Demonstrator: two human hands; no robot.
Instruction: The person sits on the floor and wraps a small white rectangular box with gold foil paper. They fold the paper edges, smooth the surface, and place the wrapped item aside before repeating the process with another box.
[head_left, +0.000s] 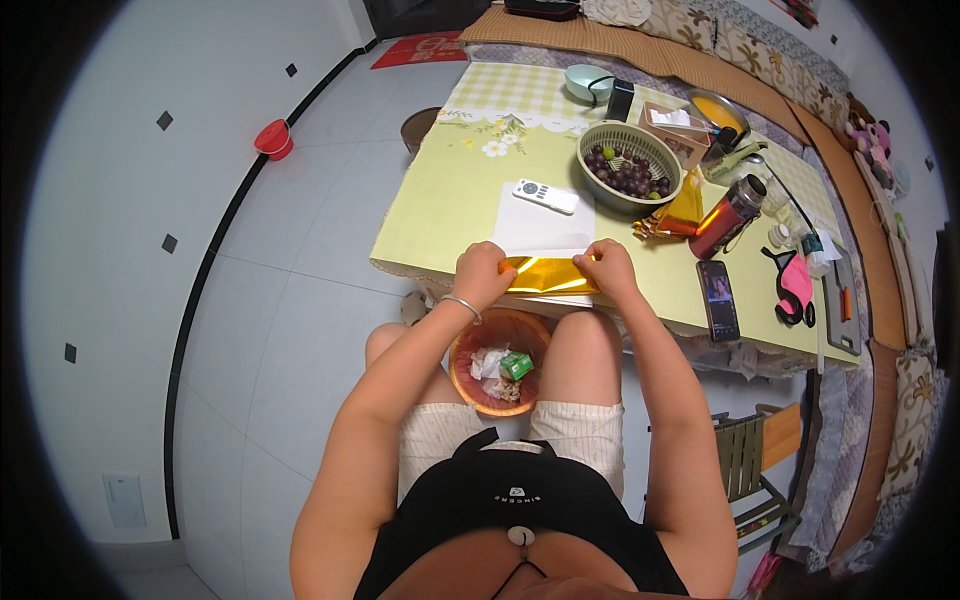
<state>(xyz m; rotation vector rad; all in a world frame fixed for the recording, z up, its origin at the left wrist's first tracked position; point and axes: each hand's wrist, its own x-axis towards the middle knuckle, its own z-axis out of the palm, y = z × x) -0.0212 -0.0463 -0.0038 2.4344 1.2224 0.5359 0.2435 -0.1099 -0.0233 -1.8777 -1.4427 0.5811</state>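
Observation:
My left hand (484, 274) grips the left end of a strip of shiny gold foil (551, 275) at the table's near edge. The foil's right end is pinched between the thumb and fingers of my right hand (606, 268). Beneath the foil lies white paper (525, 230), and a white remote control (546, 196) rests on its far part. More folded gold foil (682, 206) stands to the right, beside a colander (630, 169) of dark grapes.
Right of the colander stands a red thermos (727, 217); nearer are a smartphone (718, 300) and a pink-and-black item (793, 289). A tissue box (679, 139) and a pale bowl (589, 82) sit farther back. Between my knees is a waste bin (457, 375) holding rubbish.

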